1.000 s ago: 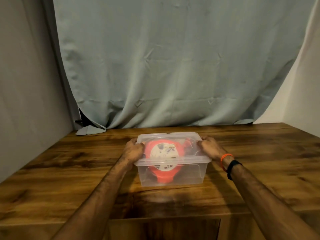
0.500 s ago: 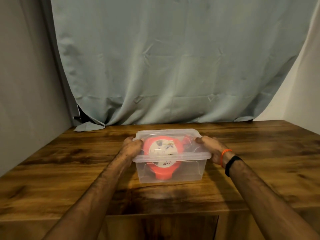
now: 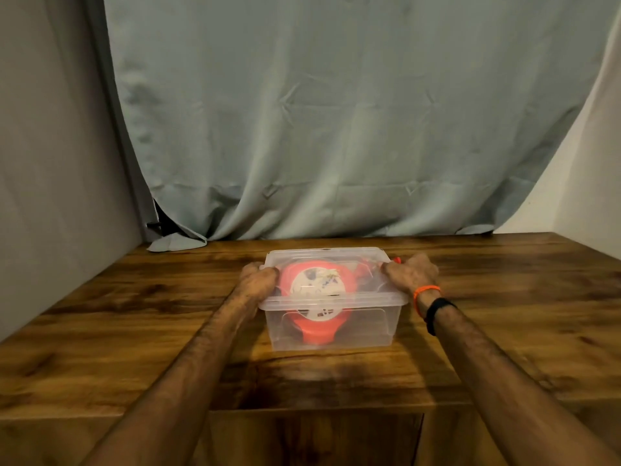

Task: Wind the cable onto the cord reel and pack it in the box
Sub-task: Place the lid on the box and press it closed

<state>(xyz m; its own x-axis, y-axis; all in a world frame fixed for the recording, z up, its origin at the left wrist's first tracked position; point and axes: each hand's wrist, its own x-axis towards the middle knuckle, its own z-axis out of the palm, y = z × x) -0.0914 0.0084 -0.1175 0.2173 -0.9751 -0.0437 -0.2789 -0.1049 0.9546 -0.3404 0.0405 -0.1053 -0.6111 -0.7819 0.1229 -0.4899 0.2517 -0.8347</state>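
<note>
A clear plastic box point(image 3: 369, 331) with its lid on stands in the middle of the wooden table point(image 3: 134, 331). Inside it lies the red cord reel point(image 3: 316, 327) with a white round label. My left hand point(image 3: 257, 279) grips the left edge of the lid, fingers curled over the rim. My right hand point(image 3: 411, 274) grips the right edge of the lid the same way; an orange band and a black band sit on that wrist. The cable itself cannot be made out through the plastic.
A pale blue curtain point(image 3: 336, 129) hangs behind the table, its hem resting on the back left corner. A grey wall closes the left side and a white wall the right. The table's front edge runs just below my forearms.
Both hands stay on the ends of the lid; the right hand has shifted slightly along the right edge. The box has barely moved; the camera has tilted a little.
</note>
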